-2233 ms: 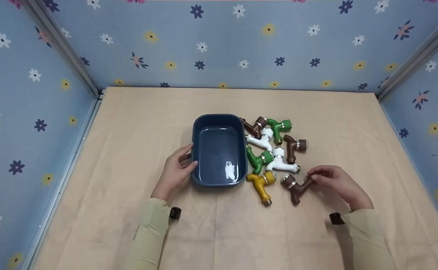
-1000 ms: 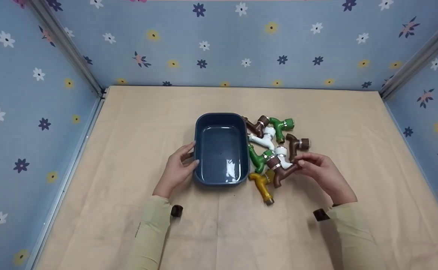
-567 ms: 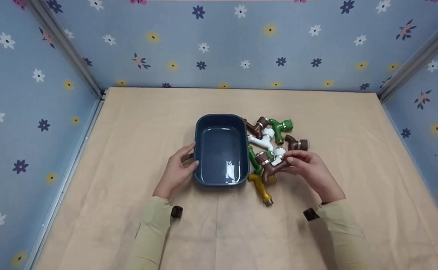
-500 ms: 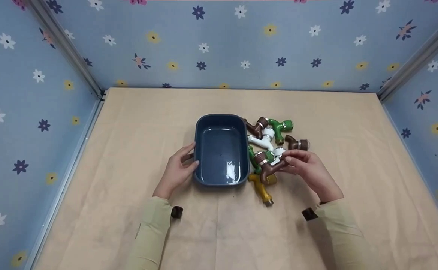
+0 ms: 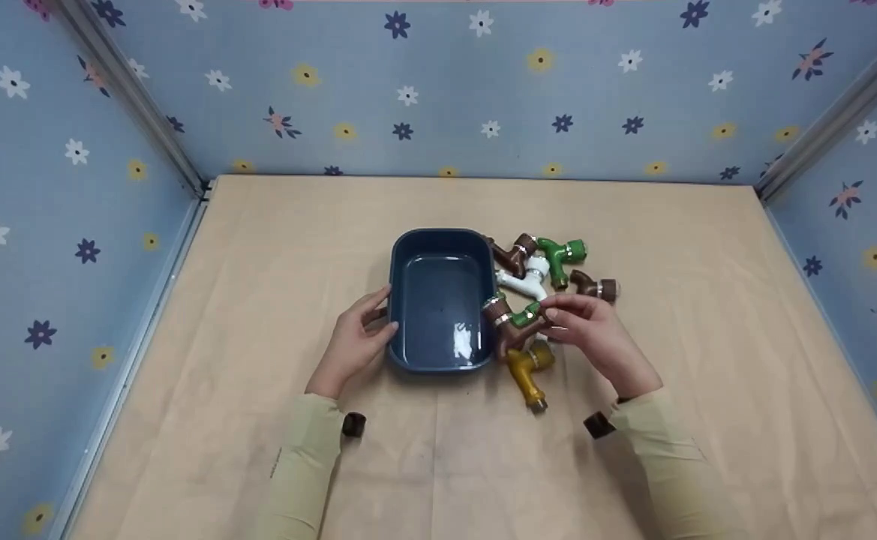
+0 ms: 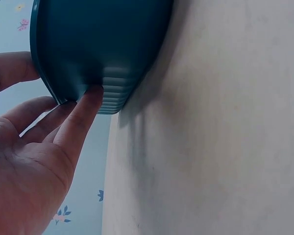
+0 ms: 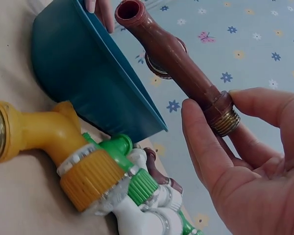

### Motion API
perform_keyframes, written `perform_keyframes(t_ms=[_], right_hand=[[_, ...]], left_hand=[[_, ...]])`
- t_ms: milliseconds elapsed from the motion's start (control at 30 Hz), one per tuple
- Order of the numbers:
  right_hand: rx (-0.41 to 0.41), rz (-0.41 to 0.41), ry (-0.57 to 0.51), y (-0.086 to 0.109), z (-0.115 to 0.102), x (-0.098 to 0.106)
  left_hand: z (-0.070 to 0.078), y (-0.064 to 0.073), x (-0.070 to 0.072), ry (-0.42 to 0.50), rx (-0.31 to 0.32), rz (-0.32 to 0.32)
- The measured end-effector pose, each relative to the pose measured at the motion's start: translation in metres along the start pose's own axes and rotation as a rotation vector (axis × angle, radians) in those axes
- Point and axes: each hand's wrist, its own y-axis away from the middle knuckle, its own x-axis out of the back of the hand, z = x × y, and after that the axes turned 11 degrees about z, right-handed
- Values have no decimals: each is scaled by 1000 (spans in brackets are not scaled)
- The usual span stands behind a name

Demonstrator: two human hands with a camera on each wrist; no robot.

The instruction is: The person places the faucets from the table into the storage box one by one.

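My right hand (image 5: 596, 337) pinches the threaded end of a brown tap (image 7: 179, 63) between thumb and fingers. In the head view this tap is at the right rim of a deep blue plastic basin (image 5: 442, 367); the right wrist view shows it raised above other taps. The basin's inside holds no taps. At its left side my left hand (image 5: 352, 341) grips the rim, with fingers (image 6: 83, 115) against the outer wall. Below the held tap lies a yellow tap (image 5: 526, 375). A green tap (image 5: 528, 313) is partly hidden behind the brown one.
Beyond my right hand, a white tap (image 5: 524, 283), two brown taps (image 5: 517, 255) and another green tap (image 5: 558, 259) lie close together. The beige cloth-covered table (image 5: 288, 225) is bordered by blue flowered panels (image 5: 446, 90).
My right hand has lifted the brown tap from the near right of the pile and carried it leftward to the basin's rim. The left hand stays at the basin.
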Motion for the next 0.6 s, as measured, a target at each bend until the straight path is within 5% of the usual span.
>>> perform_keyframes(t_ms=[600], right_hand=[[-10, -27, -64, -7, 6, -35]], left_hand=[[4, 2, 2, -15, 3, -8]])
